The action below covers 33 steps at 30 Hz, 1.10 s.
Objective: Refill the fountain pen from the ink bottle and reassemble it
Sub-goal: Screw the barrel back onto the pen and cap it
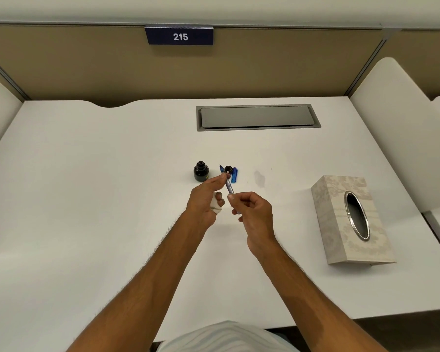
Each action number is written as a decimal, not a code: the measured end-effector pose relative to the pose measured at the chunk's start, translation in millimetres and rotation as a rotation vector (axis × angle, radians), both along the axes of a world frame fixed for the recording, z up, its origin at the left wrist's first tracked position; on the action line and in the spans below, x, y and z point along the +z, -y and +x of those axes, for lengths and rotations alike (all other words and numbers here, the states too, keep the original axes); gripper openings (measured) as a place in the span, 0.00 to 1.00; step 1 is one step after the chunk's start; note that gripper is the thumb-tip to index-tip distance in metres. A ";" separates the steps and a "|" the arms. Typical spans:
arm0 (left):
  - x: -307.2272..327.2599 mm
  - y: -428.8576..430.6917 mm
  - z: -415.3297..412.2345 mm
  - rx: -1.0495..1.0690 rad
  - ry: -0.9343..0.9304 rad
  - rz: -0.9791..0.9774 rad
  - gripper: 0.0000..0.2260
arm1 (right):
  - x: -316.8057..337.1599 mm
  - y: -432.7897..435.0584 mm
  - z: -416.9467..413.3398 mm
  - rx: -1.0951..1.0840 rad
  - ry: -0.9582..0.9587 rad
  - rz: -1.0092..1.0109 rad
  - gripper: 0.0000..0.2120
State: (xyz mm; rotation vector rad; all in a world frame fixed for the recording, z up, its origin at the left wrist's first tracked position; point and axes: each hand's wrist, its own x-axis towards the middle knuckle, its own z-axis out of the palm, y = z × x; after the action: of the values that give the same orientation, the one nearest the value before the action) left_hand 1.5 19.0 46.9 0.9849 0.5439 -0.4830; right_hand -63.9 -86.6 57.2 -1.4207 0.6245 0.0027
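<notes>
Our pale shirt (226, 336) fills the bottom edge, and from it both forearms reach toward the ink bottle (201, 172), which stands uncapped on the white desk (112, 199). Just nearer us than the bottle and slightly to its right, we hold the fountain pen (228, 185) in the air without its barrel, nib pointing away. Our left hand (205, 199) pinches the front section while its lower fingers curl round a wad of white tissue (216, 206). Our right hand (253, 212) pinches the rear end of the clear ink tube. Right of the bottle lie its black cap (228, 169) and, just beside that, the blue barrel (234, 175). Farther right are a faint grey smudge (259, 178) and a tissue box (341, 224).

We judge the risks as these. A twist or squeeze at the rear end could force ink out of the nib onto fingers or desk. The open bottle sits near our left knuckles, so a careless sweep could tip it. The round barrel may roll if nudged.
</notes>
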 end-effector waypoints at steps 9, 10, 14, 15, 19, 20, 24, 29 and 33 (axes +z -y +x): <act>-3.7 0.9 1.8 -0.078 0.061 0.033 0.04 | -3.8 3.1 2.4 0.003 -0.040 -0.016 0.07; -4.2 0.9 2.3 -0.082 0.060 0.039 0.04 | -3.5 3.0 2.3 0.010 -0.044 -0.014 0.07; -7.0 1.0 4.1 -0.088 0.061 0.066 0.04 | -4.9 4.3 1.2 0.028 -0.040 0.001 0.06; -7.6 1.1 4.5 -0.088 0.061 0.079 0.05 | -5.8 4.7 1.7 0.038 -0.042 -0.009 0.07; -10.9 2.1 5.2 -0.100 0.088 0.116 0.05 | -9.5 7.3 5.5 0.088 -0.012 -0.176 0.05; -11.7 2.4 5.4 -0.103 0.093 0.120 0.04 | -10.1 8.3 6.3 0.101 0.000 -0.244 0.04; -13.6 5.6 6.8 -0.107 0.092 0.133 0.05 | -10.8 12.0 9.0 0.120 0.074 -0.453 0.06; -16.0 7.8 9.2 -0.118 0.101 0.143 0.05 | -16.3 15.0 16.7 0.117 0.111 -0.556 0.05; -20.5 8.2 13.1 -0.064 0.031 0.160 0.12 | -19.0 20.5 25.3 0.086 0.092 -0.604 0.04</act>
State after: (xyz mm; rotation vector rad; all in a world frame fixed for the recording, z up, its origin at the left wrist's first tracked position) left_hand 14.6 10.7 26.4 1.1639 0.5309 -0.4859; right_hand -38.6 -107.1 38.2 -2.0173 0.5066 -0.1966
